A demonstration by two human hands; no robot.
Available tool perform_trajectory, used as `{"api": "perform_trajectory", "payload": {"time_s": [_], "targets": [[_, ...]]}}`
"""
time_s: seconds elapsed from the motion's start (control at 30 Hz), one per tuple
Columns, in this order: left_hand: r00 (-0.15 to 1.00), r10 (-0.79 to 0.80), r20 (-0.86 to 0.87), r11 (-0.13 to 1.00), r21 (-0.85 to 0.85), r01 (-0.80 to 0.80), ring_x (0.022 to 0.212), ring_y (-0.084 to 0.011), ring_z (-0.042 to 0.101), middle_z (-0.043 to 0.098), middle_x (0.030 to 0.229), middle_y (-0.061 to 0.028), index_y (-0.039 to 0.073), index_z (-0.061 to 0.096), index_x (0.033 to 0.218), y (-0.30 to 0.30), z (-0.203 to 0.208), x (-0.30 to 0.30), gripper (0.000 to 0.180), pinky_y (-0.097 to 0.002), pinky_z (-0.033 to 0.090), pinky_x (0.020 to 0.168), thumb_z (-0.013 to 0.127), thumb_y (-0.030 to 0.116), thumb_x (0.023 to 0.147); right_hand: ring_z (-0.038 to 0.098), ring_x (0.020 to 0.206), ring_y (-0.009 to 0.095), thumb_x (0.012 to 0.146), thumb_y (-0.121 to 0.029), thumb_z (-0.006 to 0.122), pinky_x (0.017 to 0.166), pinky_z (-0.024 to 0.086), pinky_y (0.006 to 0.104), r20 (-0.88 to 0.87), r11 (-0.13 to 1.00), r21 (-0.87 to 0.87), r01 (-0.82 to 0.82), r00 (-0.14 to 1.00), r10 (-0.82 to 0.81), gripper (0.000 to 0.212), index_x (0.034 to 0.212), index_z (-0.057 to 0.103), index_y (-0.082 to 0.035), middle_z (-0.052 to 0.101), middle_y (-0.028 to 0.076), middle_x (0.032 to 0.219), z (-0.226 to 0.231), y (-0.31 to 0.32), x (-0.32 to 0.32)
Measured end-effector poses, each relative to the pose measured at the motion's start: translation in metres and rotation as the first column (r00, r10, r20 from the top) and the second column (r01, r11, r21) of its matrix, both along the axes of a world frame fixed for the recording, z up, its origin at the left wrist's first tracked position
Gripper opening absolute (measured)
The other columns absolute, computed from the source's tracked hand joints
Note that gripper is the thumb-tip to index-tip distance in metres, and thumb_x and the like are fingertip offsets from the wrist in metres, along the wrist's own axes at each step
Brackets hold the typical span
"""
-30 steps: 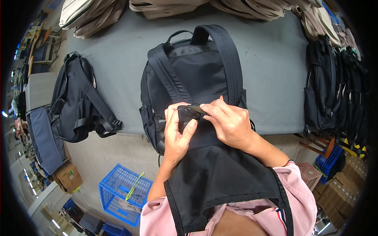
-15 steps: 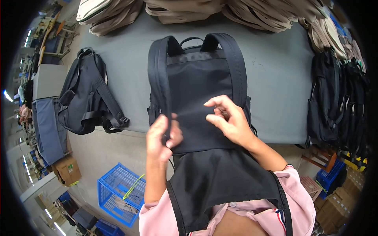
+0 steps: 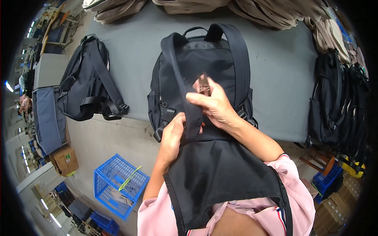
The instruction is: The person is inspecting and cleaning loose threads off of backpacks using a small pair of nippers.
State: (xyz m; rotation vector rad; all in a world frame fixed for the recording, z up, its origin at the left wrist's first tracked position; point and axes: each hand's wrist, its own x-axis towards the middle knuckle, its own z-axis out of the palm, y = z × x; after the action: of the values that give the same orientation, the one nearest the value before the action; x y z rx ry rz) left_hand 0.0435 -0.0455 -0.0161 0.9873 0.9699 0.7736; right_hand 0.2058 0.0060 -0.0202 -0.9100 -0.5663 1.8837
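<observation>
Where the strap [image 3: 185, 98] rises, both hands' fingers [image 3: 199, 98] pinched closed on it, wrists bent.

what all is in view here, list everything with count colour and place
backpack: 1, black, table centre, straps up
shoulder strap: 1, black, between both hands
second backpack: 1, black, table left
table: 1, grey, across the top
tan bags: a pile, far edge
black bags: several, right
crate: 1, blue, floor lower left
cardboard box: 1, brown, floor left
apron: 1, black, on the person
left hand: grips strap low
right hand: pinches strap higher
</observation>
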Motion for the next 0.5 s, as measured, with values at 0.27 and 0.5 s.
{"api": "perform_trajectory", "payload": {"time_s": [0.27, 0.5], "targets": [[0.809, 0.286, -0.514, 0.498, 0.801, 0.333, 0.101, -0.0316, 0.057, 0.043, 0.129, -0.0218, -0.006, 0.058, 0.085, 0.007, 0.007, 0.022, 0.028, -0.0357, 0.051, 0.079, 0.076, 0.009, 0.069, 0.048, 0.072, 0.004, 0.088, -0.016, 0.060, 0.067, 0.039, 0.0194, 0.190, 0.982, 0.188, -0.026, 0.982, -0.010, 0.015, 0.095, 0.059, -0.003, 0.054, -0.003, 0.081, -0.012, 0.006, 0.000], [0.964, 0.216, -0.152, 0.934, 0.321, -0.159, 0.103, -0.0173, 0.048, 0.044, 0.117, -0.0090, -0.006, 0.055, 0.111, -0.002, 0.001, 0.017, 0.038, -0.0277, 0.041, 0.089, 0.065, 0.019, 0.084, 0.053, 0.052, 0.008, 0.090, -0.018, 0.059, 0.049, 0.041, 0.0242, 0.528, 0.889, 0.454, -0.063, 0.822, -0.211, 0.016, 0.092, 0.058, -0.003, 0.055, 0.003, 0.063, -0.003, -0.028, 0.036]]}}
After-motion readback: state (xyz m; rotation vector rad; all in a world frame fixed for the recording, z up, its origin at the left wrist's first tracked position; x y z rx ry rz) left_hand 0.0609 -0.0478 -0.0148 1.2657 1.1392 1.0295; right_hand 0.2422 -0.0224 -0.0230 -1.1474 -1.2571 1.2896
